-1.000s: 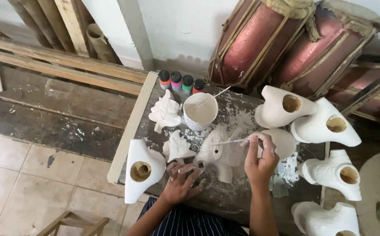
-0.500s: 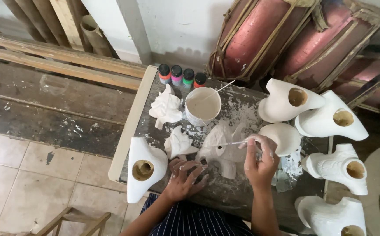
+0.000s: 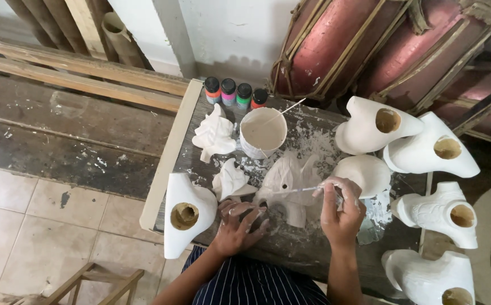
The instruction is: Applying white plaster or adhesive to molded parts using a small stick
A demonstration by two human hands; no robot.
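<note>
Your right hand pinches a thin brush, its tip lying across the white plaster figure at the middle of the worktable. Your left hand rests fingers spread on the table, touching the figure's near left edge. Just behind the figure stands a cup of white paint; four small paint bottles line up behind the cup. White hollow casts lie left and right of the figure.
</note>
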